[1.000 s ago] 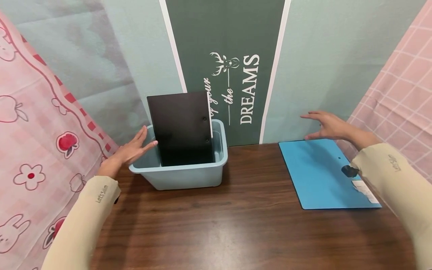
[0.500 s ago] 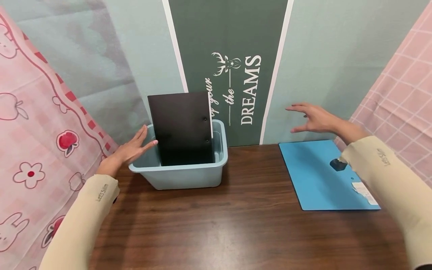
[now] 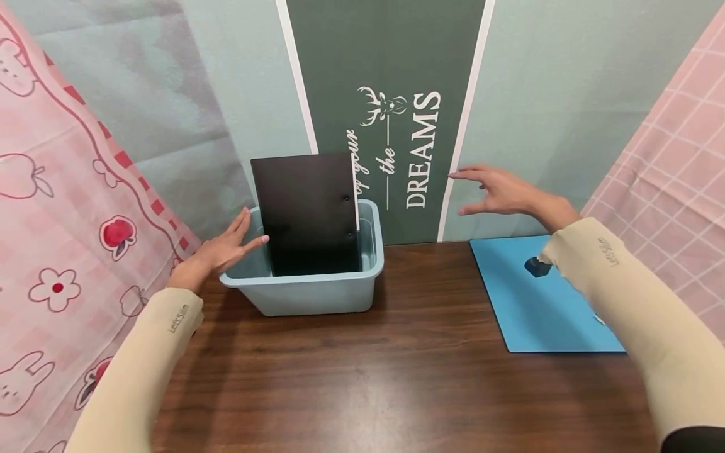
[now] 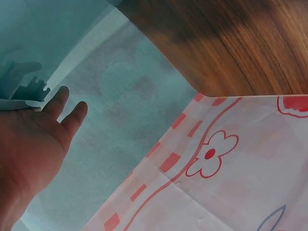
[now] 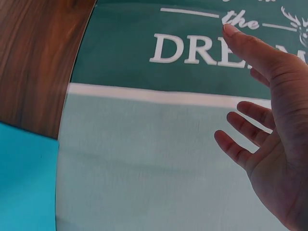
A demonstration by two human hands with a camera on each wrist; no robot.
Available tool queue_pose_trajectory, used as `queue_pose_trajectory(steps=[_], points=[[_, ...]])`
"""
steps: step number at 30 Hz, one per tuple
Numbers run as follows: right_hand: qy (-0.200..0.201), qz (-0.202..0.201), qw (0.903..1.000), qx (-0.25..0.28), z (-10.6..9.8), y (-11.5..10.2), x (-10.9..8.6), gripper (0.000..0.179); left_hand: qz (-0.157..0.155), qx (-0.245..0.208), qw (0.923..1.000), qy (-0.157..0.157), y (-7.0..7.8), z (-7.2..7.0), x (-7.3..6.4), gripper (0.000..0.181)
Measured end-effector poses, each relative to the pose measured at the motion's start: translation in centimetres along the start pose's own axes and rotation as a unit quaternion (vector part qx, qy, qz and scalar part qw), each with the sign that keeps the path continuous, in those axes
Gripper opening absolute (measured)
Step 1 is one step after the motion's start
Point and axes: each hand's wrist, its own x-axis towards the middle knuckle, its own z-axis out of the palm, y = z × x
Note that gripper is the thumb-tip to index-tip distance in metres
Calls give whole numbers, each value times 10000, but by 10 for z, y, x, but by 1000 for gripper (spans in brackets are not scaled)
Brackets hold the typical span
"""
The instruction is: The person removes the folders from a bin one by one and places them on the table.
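Table (image 3: 362, 384) dark, wood-grained; green printed backdrop (image 3: 379, 50) behind, pink cloths (image 3: 73, 251) flanking. Left hand (image 3: 223, 248) at tub (image 3: 317, 296), fingers straight, gripping nothing; right hand (image 3: 501, 190) raised, fingers parted, empty. Black board (image 3: 308, 214) stands in tub; blue board (image 3: 527, 314) flat.

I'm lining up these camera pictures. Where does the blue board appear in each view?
Head: the blue board is at the right, partly hidden by the right sleeve.
Left wrist: not in it.
Right wrist: the blue board is at the lower left, cut off by the picture's edge.
Shared landmark: the brown wooden tabletop, visible in all three.
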Motion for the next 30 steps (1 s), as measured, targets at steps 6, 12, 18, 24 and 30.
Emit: queue_pose_trajectory(steps=[6,12,18,24,30], points=[[-67,-43,10000,22,5,-13,16,84,-7,60,10000,18,0,1,1,97],[-132,-89,9997,187,8,-24,31,87,-52,132,9999,56,2,0,1,98],[-108,-335,9989,311,12,-37,45,84,-62,107,9999,54,2,0,0,98],[-54,-365,9982,479,15,-50,58,83,-55,40,10000,71,2,1,1,97],[-58,-438,9961,764,18,-60,69,82,-49,67,9999,67,2,1,0,97]])
